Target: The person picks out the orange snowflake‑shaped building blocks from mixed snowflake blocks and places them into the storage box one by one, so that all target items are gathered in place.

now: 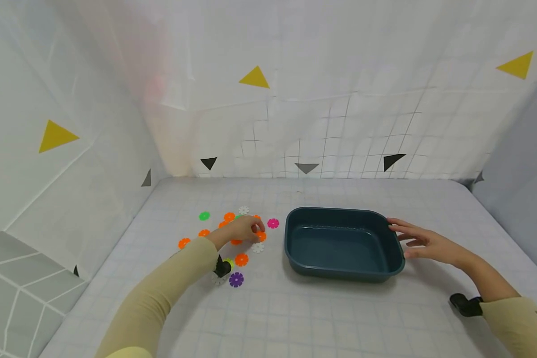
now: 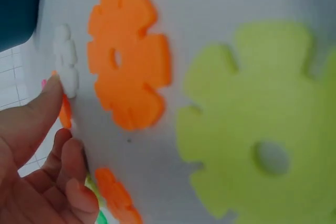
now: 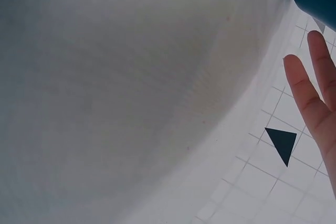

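Pinching orange disc (image 1: pixel 261 235), left grip (image 1: pixel 243 229) | right grip (image 1: pixel 422 242) spread at tray (image 1: pixel 344 271) | purple disc (image 1: pixel 235 279) near

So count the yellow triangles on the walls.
3 yellow triangles: one on the left wall, one on the back wall above the table's middle, one at the upper right. Others may lie out of view.

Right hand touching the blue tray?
Touching. Head view: the right hand lies with straight fingers against the right rim of the blue tray, no gap visible there.
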